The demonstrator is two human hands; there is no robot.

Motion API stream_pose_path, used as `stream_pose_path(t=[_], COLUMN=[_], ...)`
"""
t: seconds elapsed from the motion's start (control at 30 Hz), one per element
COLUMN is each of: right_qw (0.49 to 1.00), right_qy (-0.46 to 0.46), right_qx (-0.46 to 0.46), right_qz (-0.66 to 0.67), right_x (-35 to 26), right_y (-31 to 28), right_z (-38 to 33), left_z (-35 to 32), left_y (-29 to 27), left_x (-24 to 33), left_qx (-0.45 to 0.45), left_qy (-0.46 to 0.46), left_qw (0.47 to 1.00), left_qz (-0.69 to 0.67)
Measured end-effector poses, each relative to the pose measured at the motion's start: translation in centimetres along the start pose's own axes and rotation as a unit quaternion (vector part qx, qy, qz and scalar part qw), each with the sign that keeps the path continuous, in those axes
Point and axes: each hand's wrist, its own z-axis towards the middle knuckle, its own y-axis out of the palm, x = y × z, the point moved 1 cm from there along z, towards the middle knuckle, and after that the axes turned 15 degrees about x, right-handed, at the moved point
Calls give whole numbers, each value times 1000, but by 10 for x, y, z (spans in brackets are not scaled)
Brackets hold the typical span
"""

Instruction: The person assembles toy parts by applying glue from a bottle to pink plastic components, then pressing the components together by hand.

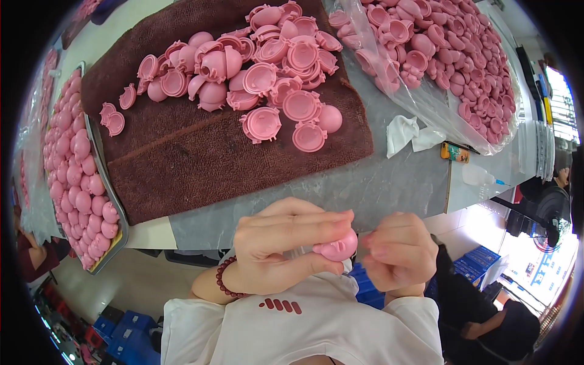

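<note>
Probably a toy workshop: heaped pink plastic shells [267, 67], filled tray [112, 188].

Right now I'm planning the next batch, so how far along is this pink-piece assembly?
Done: closed pink balls fill the tray on the left. In hand: the left hand pinches one pink piece, with the right hand at it. Left: loose pink halves heaped on the brown towel, plus a bagful.

Pink shells [261, 79] on a brown towel [201, 158]; beads [226, 278] seemingly dark red.

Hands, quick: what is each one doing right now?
Left hand: closed around a pink plastic piece.
Right hand: curled shut, fingertips at the same piece; a real grip cannot be told.
</note>
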Motion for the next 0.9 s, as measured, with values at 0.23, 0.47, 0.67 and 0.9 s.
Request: stream_pose_path(t=[0.23,0.47,0.67,0.9], right_qw=[946,842,872,898], right_qy=[-69,56,259,171], right_qx=[255,428,315,360], right_qz=[-187,-325,-269,-188], right_x=[35,85,95,56], right_y=[-63,-152,-151,-96], right_z=[-7,-11,-5,4], left_z=[3,-2,-3,-2], left_y=[2,1,5,3], left_x=[-1,1,8,2], left_qx=[-28,6,-1,-50], left_qy=[-24,-277,-339,-257], left_qw=[999,911,870,904], left_qz=[-32,-305,-358,-339])
